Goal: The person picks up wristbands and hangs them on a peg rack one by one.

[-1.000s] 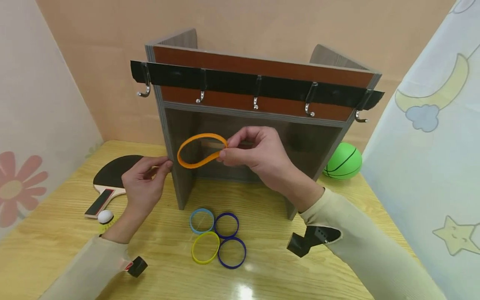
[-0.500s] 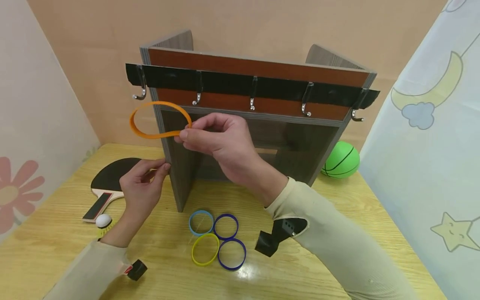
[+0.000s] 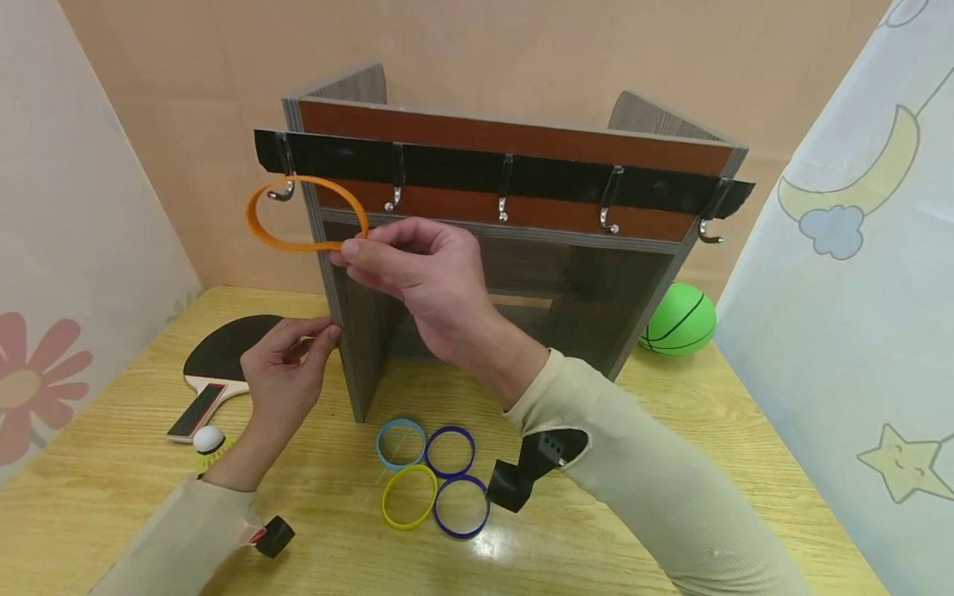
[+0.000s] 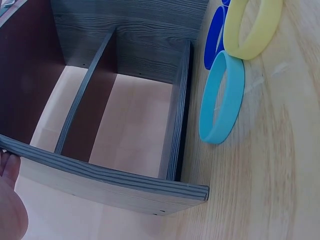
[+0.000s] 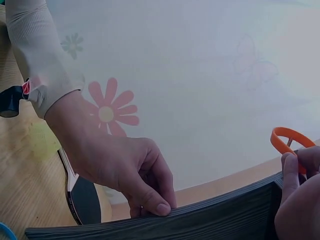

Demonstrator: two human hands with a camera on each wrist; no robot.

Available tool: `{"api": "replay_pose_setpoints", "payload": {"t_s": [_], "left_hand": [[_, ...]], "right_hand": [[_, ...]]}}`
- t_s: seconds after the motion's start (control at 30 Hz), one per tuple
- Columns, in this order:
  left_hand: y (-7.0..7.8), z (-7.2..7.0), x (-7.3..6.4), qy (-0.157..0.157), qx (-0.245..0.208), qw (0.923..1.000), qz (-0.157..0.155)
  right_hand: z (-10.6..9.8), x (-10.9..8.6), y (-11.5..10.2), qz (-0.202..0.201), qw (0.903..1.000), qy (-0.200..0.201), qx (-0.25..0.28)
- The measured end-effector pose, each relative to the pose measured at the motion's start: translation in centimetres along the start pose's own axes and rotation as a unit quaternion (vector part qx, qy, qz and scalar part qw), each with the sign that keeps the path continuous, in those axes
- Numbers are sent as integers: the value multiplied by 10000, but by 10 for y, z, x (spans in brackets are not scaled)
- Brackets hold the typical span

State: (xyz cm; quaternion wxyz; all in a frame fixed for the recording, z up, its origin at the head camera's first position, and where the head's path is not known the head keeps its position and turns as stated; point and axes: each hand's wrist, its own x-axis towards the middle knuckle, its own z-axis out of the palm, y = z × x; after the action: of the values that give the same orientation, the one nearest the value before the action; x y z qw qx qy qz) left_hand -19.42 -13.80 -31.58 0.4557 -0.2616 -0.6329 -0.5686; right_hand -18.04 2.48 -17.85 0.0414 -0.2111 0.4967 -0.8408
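My right hand (image 3: 440,281) pinches an orange wristband (image 3: 294,246) between thumb and fingers, raised at the upper left of the stand. In the head view the loop overlaps the leftmost hook (image 3: 281,195); in the right wrist view a hook's tip shows inside the band (image 5: 282,146). My left hand (image 3: 286,364) grips the front edge of the left side panel (image 3: 346,356) of the grey wooden stand, thumb on the edge. On the table lie a light blue wristband (image 4: 232,100), a yellow wristband (image 4: 267,30) and two dark blue ones (image 3: 473,454), touching in a cluster.
A black strip (image 3: 455,161) with several metal hooks crosses the stand's top front. A green ball (image 3: 678,320) sits right of the stand. At left lie a table tennis bat (image 3: 231,352) and a shuttlecock (image 3: 209,440) near my left forearm.
My right hand has carried the orange wristband left and up, from the stand's middle to the leftmost hook. My left hand stays on the side panel.
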Motion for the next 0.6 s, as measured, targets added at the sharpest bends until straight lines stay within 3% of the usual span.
{"api": "replay_pose_setpoints", "payload": {"t_s": [0.2, 0.47, 0.6], "left_hand": [[-1, 0, 0, 25, -8, 10000, 14], [-24, -5, -7, 107, 29, 9999, -40], [-27, -6, -8, 92, 7, 9999, -59]], "right_hand": [[1, 0, 3, 38, 9999, 122, -61], [2, -1, 5, 155, 9995, 123, -244], [4, 0, 6, 96, 9992, 189, -353]]}}
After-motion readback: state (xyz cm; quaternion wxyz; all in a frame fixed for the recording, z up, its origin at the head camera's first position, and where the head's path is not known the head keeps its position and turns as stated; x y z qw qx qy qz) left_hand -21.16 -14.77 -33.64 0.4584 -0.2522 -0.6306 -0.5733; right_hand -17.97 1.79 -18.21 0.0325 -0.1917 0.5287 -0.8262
